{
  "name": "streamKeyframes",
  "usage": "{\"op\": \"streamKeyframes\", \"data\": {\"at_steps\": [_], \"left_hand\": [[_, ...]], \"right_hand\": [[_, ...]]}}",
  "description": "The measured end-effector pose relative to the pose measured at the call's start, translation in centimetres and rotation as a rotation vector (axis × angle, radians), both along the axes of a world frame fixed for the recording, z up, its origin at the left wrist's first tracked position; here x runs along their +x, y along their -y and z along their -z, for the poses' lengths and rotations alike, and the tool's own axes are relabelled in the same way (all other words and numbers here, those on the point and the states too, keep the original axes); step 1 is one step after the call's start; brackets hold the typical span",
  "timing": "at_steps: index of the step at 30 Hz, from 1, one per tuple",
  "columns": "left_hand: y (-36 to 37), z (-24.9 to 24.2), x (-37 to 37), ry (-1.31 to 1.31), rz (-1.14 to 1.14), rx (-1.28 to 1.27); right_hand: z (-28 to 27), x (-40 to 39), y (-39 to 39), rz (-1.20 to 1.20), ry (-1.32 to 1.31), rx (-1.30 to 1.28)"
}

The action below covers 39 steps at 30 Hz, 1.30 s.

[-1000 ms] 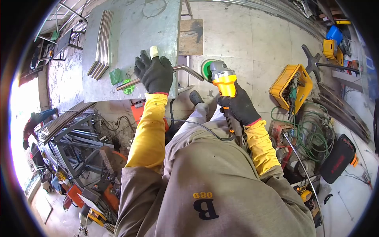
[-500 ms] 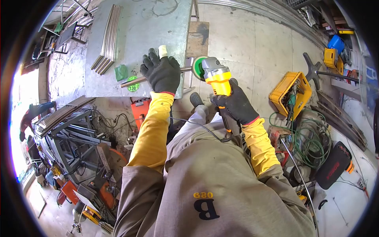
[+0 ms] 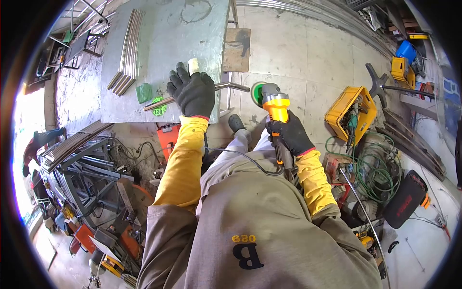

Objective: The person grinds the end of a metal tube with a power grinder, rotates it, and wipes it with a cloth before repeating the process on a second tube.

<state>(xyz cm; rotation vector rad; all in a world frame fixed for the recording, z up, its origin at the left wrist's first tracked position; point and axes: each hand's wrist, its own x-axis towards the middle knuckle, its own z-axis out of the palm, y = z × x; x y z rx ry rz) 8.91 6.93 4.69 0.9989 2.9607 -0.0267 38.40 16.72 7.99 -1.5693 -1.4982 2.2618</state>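
My left hand (image 3: pixel 191 95), in a black glove, lies over a metal tube (image 3: pixel 163 103) and holds it against the metal-topped table (image 3: pixel 159 53). The tube's bent end (image 3: pixel 236 86) sticks out past the table's right edge. My right hand (image 3: pixel 291 134), gloved too, grips a yellow and grey angle grinder (image 3: pixel 275 103). Its green disc (image 3: pixel 259 94) faces the tube's end, with a small gap between them. By my left hand are a white cylindrical piece (image 3: pixel 193 66), a green scrap (image 3: pixel 144 93) and a round green label (image 3: pixel 159 106).
Several metal tubes (image 3: pixel 126 53) lie together on the table's left side. On the floor at right stand a yellow crate (image 3: pixel 332 118) and a coiled green hose (image 3: pixel 392 173). A metal rack (image 3: pixel 89 171) stands at lower left. The grinder's cord (image 3: pixel 240 153) crosses my front.
My right hand has drawn the grinder right and down, so its disc has moved away from the tube and the bent end shows. My left hand stays on the tube.
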Motion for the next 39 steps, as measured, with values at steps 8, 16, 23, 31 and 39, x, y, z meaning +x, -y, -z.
{"op": "streamKeyframes", "data": {"at_steps": [8, 16, 23, 31, 39], "left_hand": [[3.2, 0.0, -1.1, 0.173, 0.063, 0.618], [11.1, -0.2, -4.0, 0.022, 0.465, 0.419], [12.0, -1.0, -3.6, 0.01, 0.473, 0.362], [16.7, -3.8, 2.4, 0.496, -0.029, 0.383], [17.0, -3.7, 5.2, 0.597, -0.218, 0.453]], "right_hand": [[-2.2, 2.2, -0.6, 0.249, -0.085, -0.051], [-1.6, 3.7, -1.1, 0.206, -0.16, 0.031], [-6.0, 1.9, -1.3, 0.198, -0.189, 0.066], [-7.9, -0.7, -0.4, -0.076, -0.082, 0.179], [-9.4, -3.4, 0.3, -0.226, -0.019, 0.233]]}}
